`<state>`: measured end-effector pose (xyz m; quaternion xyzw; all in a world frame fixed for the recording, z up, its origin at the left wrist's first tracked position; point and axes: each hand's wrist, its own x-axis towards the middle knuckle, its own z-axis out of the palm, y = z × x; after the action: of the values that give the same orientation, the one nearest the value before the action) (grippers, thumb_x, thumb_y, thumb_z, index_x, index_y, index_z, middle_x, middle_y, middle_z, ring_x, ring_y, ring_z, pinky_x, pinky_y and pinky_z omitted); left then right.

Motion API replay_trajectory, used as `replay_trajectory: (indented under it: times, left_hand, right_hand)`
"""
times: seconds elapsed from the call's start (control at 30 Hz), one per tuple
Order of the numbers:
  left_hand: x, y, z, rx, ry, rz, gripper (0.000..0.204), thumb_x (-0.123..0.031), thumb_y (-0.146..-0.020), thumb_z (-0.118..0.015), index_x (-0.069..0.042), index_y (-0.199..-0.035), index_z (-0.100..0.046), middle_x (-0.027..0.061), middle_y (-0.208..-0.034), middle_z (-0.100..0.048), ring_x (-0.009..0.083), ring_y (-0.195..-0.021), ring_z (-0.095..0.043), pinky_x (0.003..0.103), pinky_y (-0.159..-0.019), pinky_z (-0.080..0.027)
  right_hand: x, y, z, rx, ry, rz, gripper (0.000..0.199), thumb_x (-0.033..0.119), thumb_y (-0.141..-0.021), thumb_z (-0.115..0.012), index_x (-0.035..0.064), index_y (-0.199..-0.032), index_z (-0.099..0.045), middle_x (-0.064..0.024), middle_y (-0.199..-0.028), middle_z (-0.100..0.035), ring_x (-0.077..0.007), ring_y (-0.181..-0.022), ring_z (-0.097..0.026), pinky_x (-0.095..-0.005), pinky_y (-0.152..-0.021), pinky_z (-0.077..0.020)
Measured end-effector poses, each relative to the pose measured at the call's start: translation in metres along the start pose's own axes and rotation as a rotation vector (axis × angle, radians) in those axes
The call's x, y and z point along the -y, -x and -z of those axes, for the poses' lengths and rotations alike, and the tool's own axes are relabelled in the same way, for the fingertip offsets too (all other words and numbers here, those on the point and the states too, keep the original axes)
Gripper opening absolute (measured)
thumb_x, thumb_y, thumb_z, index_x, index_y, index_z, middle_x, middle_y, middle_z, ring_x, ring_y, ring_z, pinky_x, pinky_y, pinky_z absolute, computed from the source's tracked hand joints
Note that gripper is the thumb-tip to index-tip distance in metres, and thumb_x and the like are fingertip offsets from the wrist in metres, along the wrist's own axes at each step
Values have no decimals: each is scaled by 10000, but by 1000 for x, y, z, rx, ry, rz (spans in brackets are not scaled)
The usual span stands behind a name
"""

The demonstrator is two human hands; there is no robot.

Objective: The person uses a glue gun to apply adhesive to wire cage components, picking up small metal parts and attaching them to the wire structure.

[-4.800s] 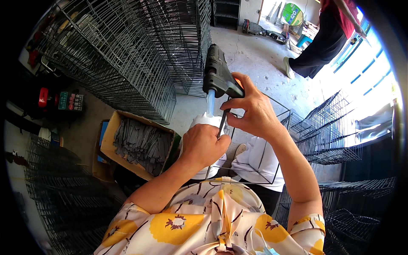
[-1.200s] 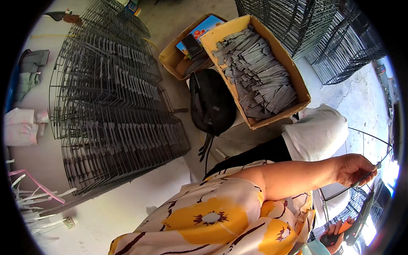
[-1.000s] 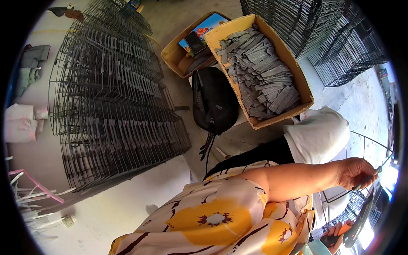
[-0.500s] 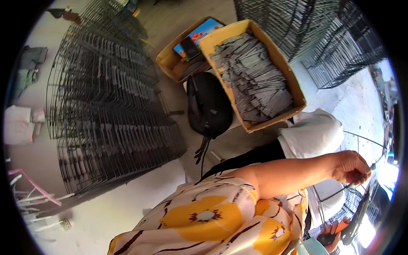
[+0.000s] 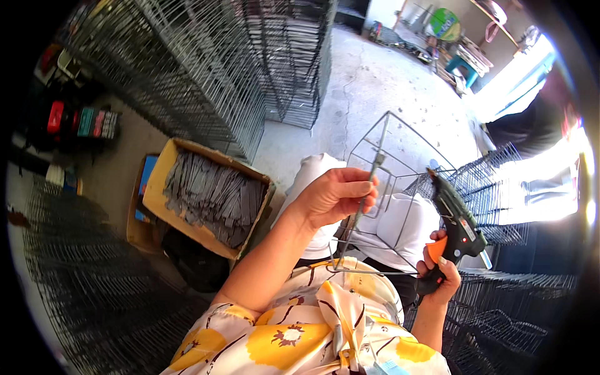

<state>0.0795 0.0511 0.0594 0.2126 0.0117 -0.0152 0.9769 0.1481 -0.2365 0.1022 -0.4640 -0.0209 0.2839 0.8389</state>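
My left hand [image 5: 334, 197] is closed around a thin grey strip [image 5: 362, 203] and holds it against an upright wire of a wire basket frame [image 5: 400, 169] that rests on my lap. My right hand [image 5: 437, 275] grips a black hot-glue gun [image 5: 455, 228] with an orange trigger, low at the right, with its nozzle pointing up toward the frame's right side. The gun's tip is a short way from the wire that my left hand holds.
An open cardboard box [image 5: 209, 197] of grey strips stands on the floor to my left. Tall stacks of wire baskets [image 5: 206, 69] rise behind it, and more wire baskets [image 5: 500, 187] lie at the right. Another person [image 5: 531, 125] stands at the far right.
My head has turned from the floor on my left back to my lap. My left hand now holds a grey strip against the wire frame, and the glue gun is in view in my right hand.
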Motion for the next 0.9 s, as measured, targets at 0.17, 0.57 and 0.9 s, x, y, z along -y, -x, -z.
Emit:
replay_trajectory:
  times: [0.17,0.57,0.9]
  left_hand:
    - [-7,2,-4,-91,-104,11,188,-45,-908,-658,13,-1086,-663,87,-896,-700,157,-782,-695,279,-709,-584]
    - [-10,21,-16,-221,-283,-69,304,55,-823,-707,16,-1121,-654,121,-963,-708,187,-859,-693,287,-770,-580]
    - [39,50,-70,-658,-1038,-250,306,-241,-961,-644,23,-811,-685,41,-633,-629,68,-486,-563,206,-452,-451]
  right_hand:
    - [2,3,-6,-30,8,1,599,125,-693,-629,-3,-1262,-491,-93,-1150,-528,-83,-672,-436,-214,-514,-347]
    - [5,3,-8,-48,15,-26,594,118,-689,-618,-5,-1261,-516,-86,-1147,-559,-72,-657,-454,-201,-526,-359]
    - [2,4,-12,-78,2,11,599,125,-674,-651,-10,-1248,-544,-102,-1107,-604,-88,-684,-520,-216,-555,-383]
